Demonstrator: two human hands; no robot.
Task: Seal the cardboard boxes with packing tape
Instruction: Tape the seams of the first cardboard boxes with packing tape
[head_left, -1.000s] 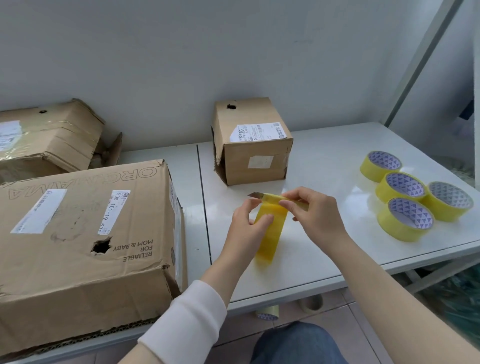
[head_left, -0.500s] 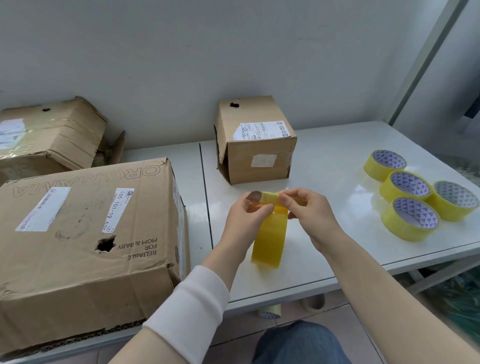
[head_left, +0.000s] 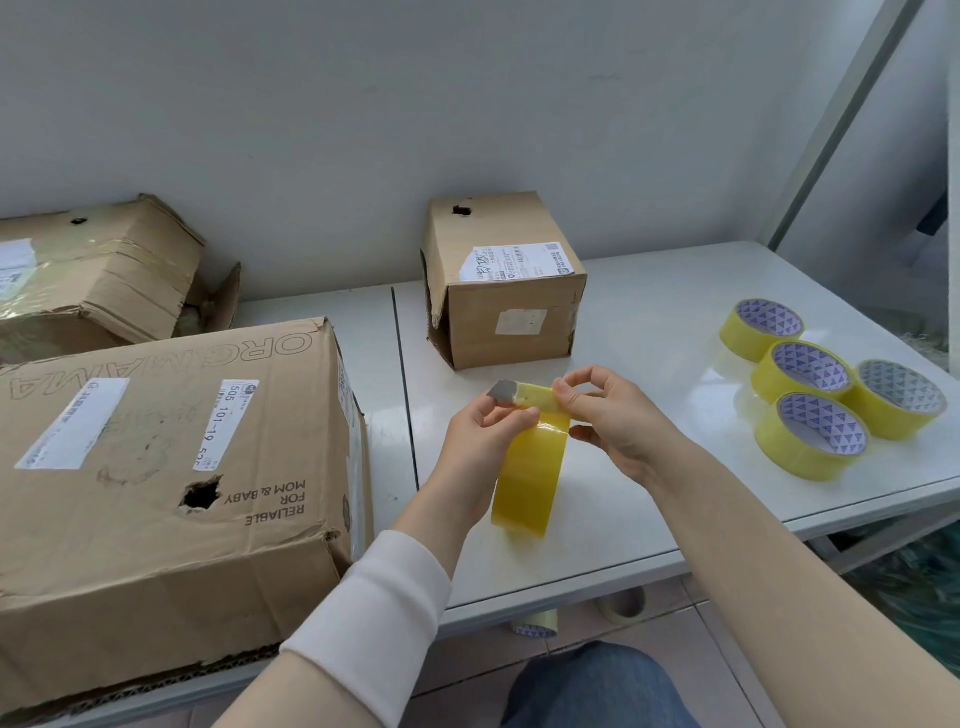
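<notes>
A yellow tape roll (head_left: 527, 475) stands on edge over the white table, held between both hands. My left hand (head_left: 480, 441) grips the roll's upper left side. My right hand (head_left: 610, 415) pinches the peeled tape end (head_left: 524, 397), which has a grey tab at its tip, just above the roll. A small cardboard box (head_left: 506, 296) with a shipping label sits behind the hands. A large cardboard box (head_left: 156, 478) printed "RELIABLE FOR MOM & BABY" lies at the left, with a hole in its top.
Several spare yellow tape rolls (head_left: 810, 434) lie at the right of the white table (head_left: 649, 322). A crushed cardboard box (head_left: 93, 275) sits at the back left against the wall. Another roll (head_left: 535, 623) lies on the floor under the table edge.
The roll has been lifted slightly and the tape end is peeled a little further off it. Both hands keep their hold.
</notes>
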